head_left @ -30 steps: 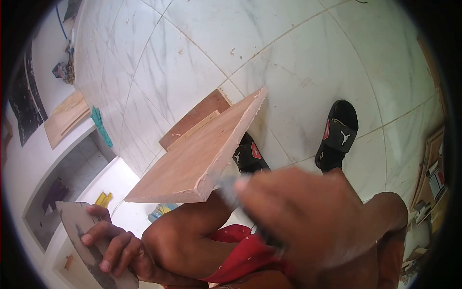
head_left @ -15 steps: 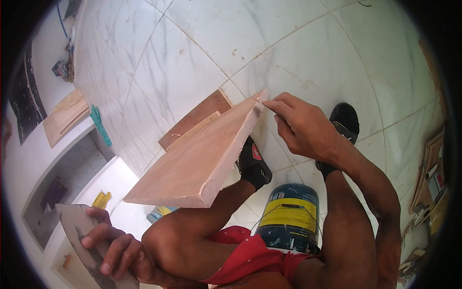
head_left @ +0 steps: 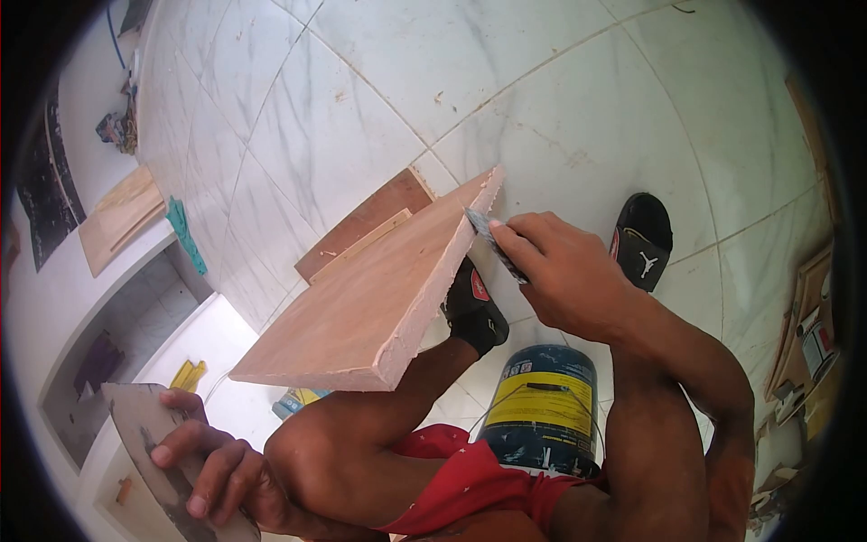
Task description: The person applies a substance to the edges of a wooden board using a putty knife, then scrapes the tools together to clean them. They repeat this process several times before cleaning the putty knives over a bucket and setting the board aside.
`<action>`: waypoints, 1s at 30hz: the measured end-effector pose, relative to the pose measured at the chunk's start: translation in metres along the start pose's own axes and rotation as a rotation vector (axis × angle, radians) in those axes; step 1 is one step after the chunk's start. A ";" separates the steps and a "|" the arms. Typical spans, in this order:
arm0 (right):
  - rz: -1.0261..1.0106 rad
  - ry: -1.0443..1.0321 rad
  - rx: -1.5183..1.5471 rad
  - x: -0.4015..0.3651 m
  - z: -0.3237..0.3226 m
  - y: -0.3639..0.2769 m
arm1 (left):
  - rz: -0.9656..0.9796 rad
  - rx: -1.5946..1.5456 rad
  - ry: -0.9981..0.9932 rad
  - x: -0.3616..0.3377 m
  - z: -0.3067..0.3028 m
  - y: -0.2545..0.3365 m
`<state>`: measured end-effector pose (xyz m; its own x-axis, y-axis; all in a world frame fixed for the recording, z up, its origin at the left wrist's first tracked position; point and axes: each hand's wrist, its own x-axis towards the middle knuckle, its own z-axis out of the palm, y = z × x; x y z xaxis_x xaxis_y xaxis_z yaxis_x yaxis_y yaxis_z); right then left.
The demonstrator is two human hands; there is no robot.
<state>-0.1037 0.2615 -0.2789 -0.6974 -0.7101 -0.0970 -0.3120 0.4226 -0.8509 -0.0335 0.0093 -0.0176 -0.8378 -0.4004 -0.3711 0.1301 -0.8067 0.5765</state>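
Note:
A wooden board (head_left: 361,289) lies tilted over my knee, its long edge coated with a pale pinkish filler. My right hand (head_left: 569,271) is closed on a small grey metal scraper (head_left: 492,242), whose tip touches the coated edge near the board's upper end. At the lower left my left hand (head_left: 217,461) grips a wide, flat grey plate (head_left: 149,434), with the fingers curled over its face. Beyond the board, a brown wood piece (head_left: 361,221) rests on the floor.
A dark bucket with a yellow label (head_left: 542,406) stands between my legs. At the left are a white shelf unit (head_left: 108,271), thin boards (head_left: 122,221) and a green cloth (head_left: 185,237). Scrap pieces (head_left: 804,352) lie at the right on the tiled floor (head_left: 542,90).
My right hand has moved down along the coated edge and turned, and the scraper in it now shows. The board and my left hand have hardly moved.

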 end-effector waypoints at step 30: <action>0.763 0.112 0.809 -0.023 -0.037 0.051 | -0.043 -0.051 0.000 -0.010 -0.009 0.004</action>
<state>-0.1270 0.3203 -0.3012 -0.5939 -0.3495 -0.7247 0.7057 0.2062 -0.6778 -0.0197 0.0061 -0.0180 -0.8433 -0.3651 -0.3944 0.1211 -0.8441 0.5224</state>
